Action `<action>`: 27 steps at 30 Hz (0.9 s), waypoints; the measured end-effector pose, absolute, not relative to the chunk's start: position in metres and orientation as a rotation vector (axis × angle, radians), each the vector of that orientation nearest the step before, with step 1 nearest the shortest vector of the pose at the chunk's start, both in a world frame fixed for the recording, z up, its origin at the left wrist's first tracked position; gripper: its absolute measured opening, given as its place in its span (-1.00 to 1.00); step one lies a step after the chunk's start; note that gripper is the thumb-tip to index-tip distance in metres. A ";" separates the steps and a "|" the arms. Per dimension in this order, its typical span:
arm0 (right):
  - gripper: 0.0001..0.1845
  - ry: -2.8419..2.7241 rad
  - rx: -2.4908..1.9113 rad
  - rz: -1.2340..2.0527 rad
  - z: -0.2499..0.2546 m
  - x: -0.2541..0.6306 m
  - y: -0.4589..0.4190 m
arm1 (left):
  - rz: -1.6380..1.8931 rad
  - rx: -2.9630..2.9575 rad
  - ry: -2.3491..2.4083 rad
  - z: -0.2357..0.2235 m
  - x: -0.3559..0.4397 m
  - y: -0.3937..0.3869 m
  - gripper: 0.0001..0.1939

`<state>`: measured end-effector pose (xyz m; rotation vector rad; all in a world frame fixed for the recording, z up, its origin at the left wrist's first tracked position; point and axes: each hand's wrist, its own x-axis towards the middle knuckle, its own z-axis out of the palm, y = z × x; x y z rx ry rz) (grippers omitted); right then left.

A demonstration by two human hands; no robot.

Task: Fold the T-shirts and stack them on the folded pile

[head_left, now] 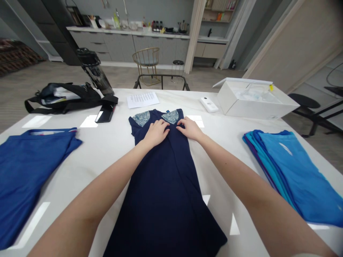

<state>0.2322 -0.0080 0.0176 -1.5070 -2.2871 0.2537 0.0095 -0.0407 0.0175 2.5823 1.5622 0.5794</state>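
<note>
A dark navy shirt (160, 200) with paisley-patterned shoulder panels lies lengthwise on the white table (88, 167), its collar end away from me. One side is folded inward, leaving a long edge running down the front. My left hand (158, 131) is on the upper chest of the shirt, its fingers curled and pinching the cloth. Just right of it, my right hand (189, 127) pinches the fabric near the right shoulder, below the patterned panel. Both hands are closed; the fingertips are partly hidden in the cloth.
Blue folded garments (24, 160) lie at left and a folded stack (294, 167) at right. Along the far side are a black bag (61, 98), water bottle (98, 73), phone (105, 112), paper sheet (143, 100), white device (209, 105) and open white box (252, 105).
</note>
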 end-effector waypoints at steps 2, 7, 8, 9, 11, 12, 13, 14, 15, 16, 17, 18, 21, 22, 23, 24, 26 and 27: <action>-0.82 -2.319 -1.481 0.278 0.018 0.240 -0.035 | 0.555 2.676 1.468 0.019 0.013 -0.064 -0.69; -0.81 -2.262 -1.389 0.405 0.020 0.257 -0.111 | 0.484 2.804 1.136 0.021 0.022 -0.129 -0.71; -0.83 -2.267 -1.379 0.442 0.020 0.260 -0.127 | 0.469 2.802 1.098 0.021 0.024 -0.142 -0.71; -0.85 -2.282 -1.376 0.475 0.020 0.261 -0.144 | 0.451 2.795 1.080 0.020 0.025 -0.155 -0.71; -0.88 -2.321 -1.392 0.535 0.021 0.262 -0.175 | 0.414 2.780 1.090 0.018 0.027 -0.180 -0.70; -0.88 -2.339 -1.406 0.561 0.021 0.263 -0.191 | 0.396 2.776 1.102 0.018 0.027 -0.191 -0.69; -0.89 -2.348 -1.423 0.582 0.021 0.263 -0.206 | 0.383 2.775 1.114 0.017 0.027 -0.203 -0.69; -0.89 -2.345 -1.444 0.595 0.020 0.263 -0.220 | 0.376 2.776 1.124 0.017 0.026 -0.214 -0.68; -0.88 -2.329 -1.470 0.600 0.020 0.264 -0.234 | 0.376 2.779 1.131 0.018 0.026 -0.225 -0.68; -0.88 -2.306 -1.499 0.597 0.021 0.264 -0.247 | 0.380 2.781 1.137 0.019 0.026 -0.236 -0.68; -0.88 -2.280 -1.530 0.587 0.021 0.266 -0.261 | 0.389 2.782 1.143 0.021 0.027 -0.247 -0.68; -0.88 -2.257 -1.560 0.576 0.022 0.268 -0.274 | 0.399 2.783 1.145 0.023 0.028 -0.258 -0.67; -0.86 -2.244 -1.624 0.575 0.026 0.276 -0.310 | 0.409 2.789 1.122 0.028 0.033 -0.289 -0.67; -0.84 -2.248 -1.644 0.577 0.027 0.279 -0.321 | 0.403 2.786 1.127 0.029 0.035 -0.299 -0.68; -0.80 -2.247 -1.674 0.568 0.028 0.282 -0.331 | 0.392 2.782 1.142 0.029 0.037 -0.308 -0.69; -0.75 -2.240 -1.712 0.547 0.030 0.284 -0.340 | 0.377 2.777 1.159 0.029 0.040 -0.318 -0.71; -0.64 -2.223 -1.787 0.500 0.031 0.289 -0.356 | 0.348 2.765 1.167 0.029 0.045 -0.336 -0.73; -0.61 -2.223 -1.804 0.494 0.032 0.290 -0.363 | 0.336 2.759 1.148 0.029 0.047 -0.345 -0.73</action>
